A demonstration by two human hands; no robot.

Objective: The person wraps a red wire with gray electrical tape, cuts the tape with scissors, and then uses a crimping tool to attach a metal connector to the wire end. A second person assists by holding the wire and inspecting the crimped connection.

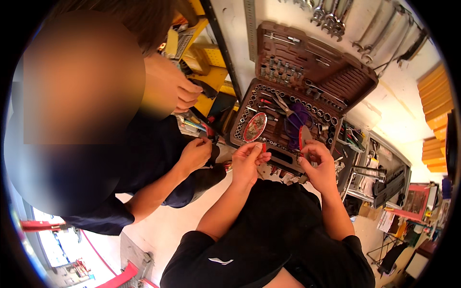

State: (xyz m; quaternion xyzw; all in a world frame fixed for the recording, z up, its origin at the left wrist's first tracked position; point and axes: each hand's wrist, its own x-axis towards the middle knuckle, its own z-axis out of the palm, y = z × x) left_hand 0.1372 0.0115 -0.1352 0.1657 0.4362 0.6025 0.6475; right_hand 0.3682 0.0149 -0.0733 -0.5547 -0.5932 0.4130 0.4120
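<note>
My left hand (247, 163) is closed in a pinch, with a small red piece (263, 147) at its fingertips. Opposite it, my right hand (320, 165) is closed, thumb and fingers together. A greyish disc with a red rim (305, 136) shows right at its fingertips; whether they grip it is unclear. Both hands are over the near edge of a brown socket-set case (283, 158). On the case's left part lies a red-rimmed oval dish (255, 127) full of tiny bits. Scissors (288, 109) with dark handles lie on purple cloth (298, 122) among the sockets.
The case's raised lid (317, 62) leans toward the wall, where several wrenches (331, 19) hang. At my left a co-worker stands close, one hand (196, 154) near the case. A tool drawer (382, 165) with gloves and tools is on the right.
</note>
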